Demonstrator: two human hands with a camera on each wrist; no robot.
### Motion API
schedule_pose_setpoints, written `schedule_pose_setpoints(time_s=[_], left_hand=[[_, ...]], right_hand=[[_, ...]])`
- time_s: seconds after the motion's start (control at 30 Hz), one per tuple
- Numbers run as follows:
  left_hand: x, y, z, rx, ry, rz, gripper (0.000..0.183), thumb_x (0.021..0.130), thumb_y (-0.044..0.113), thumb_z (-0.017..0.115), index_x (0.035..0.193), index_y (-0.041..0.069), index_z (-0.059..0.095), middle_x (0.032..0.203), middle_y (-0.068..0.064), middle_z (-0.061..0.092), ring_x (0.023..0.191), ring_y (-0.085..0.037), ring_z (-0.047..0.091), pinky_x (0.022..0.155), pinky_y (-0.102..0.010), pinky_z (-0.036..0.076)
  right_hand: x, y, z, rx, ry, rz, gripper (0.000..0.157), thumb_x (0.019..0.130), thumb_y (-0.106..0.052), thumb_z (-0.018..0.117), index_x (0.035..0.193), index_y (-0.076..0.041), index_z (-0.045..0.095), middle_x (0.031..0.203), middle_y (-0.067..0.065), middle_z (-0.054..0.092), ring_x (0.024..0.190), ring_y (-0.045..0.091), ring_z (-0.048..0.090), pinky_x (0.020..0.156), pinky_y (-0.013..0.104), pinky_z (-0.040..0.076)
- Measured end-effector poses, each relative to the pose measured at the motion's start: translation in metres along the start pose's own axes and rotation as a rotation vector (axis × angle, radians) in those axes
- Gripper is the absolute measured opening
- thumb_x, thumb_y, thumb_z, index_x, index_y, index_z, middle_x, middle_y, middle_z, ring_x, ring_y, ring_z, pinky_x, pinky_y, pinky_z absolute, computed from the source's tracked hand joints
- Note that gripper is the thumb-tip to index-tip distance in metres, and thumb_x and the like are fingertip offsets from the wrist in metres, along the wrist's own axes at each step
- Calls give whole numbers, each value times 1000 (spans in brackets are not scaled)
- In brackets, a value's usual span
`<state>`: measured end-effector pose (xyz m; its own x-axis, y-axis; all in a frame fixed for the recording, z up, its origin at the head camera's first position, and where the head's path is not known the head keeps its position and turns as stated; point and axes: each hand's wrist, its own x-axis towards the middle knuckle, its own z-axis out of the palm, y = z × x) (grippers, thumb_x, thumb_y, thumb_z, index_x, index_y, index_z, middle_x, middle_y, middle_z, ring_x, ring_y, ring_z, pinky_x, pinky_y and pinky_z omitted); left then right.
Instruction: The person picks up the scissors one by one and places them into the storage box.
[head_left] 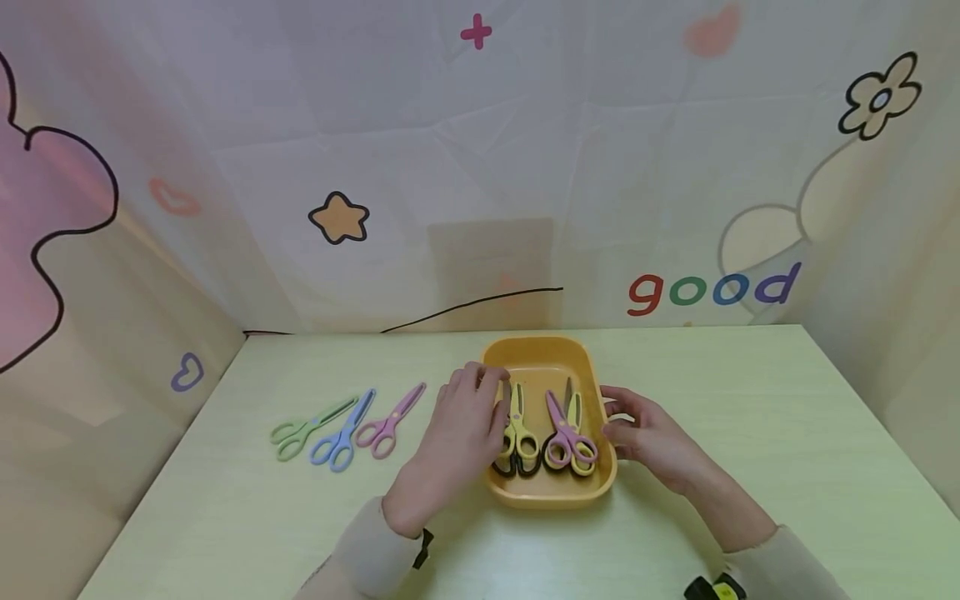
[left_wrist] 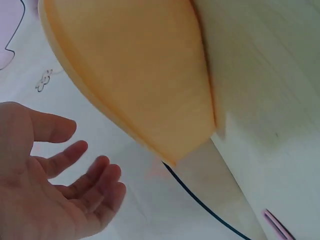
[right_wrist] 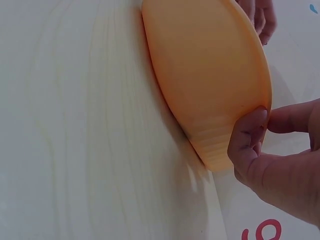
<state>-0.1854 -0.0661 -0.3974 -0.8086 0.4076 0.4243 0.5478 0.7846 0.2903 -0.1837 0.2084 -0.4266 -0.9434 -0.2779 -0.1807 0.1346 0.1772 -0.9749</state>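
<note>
And here is the tray, yellow-orange, just below the centre of the head view, standing on the pale table. The right hand is on its right side: the right wrist view shows thumb and finger pinching the edge. The left hand is over at the tray's left edge, fingers loosely bent, a wide gap at the thumb, nothing in its grasp; whether it touches the rim, the pictures can't tell.

Inside the tray, handles all towards the bottom of the frame, lie yellow scissors on the left, close by black handles. To the right, pink scissors rest across another yellow pair.

Out at left of centre on the table there are three more, fanned side by side, blades pointing up and right: a green pair, a blue pair, and a second pink pair, nearest the left hand. Upper right, the cloth behind spells "good" in coloured letters.
</note>
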Motion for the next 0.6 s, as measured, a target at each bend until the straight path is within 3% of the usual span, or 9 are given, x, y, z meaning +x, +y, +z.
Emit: schedule_pose_setpoints(time_s=[0.17, 0.23, 0.4, 0.6], left_hand=[[-10, -17, -5, 59, -10, -106, 35, 100, 10, 63, 133, 1, 57, 120, -19, 54, 107, -36, 53, 87, -49, 49], [-14, -24, -6, 82, -43, -148, 37, 100, 9, 62, 135, -1, 56, 122, -21, 53, 109, -38, 51, 89, -51, 49], [-22, -39, -12, 125, -228, -247, 44, 97, 4, 57, 140, -5, 51, 133, -25, 47, 121, -42, 45, 95, -55, 46], [-25, -56, -16, 174, -421, -332, 53, 93, 6, 62, 141, -9, 48, 142, -31, 40, 130, -46, 40, 101, -59, 41]], right_hand=[[0, -2, 1, -10, -1, -5, 65, 98, 2, 55, 156, 7, 27, 131, 27, 41, 104, 31, 57, 83, 32, 59], [1, -3, 1, -16, -3, -8, 65, 98, 2, 55, 156, 7, 27, 130, 27, 41, 104, 31, 56, 83, 33, 59], [1, -2, 1, -19, -2, -3, 66, 97, 1, 56, 156, 6, 27, 130, 26, 41, 104, 31, 56, 83, 33, 59], [1, 0, 1, -16, 2, -3, 66, 97, 1, 56, 156, 6, 27, 130, 25, 41, 104, 32, 56, 82, 32, 59]])
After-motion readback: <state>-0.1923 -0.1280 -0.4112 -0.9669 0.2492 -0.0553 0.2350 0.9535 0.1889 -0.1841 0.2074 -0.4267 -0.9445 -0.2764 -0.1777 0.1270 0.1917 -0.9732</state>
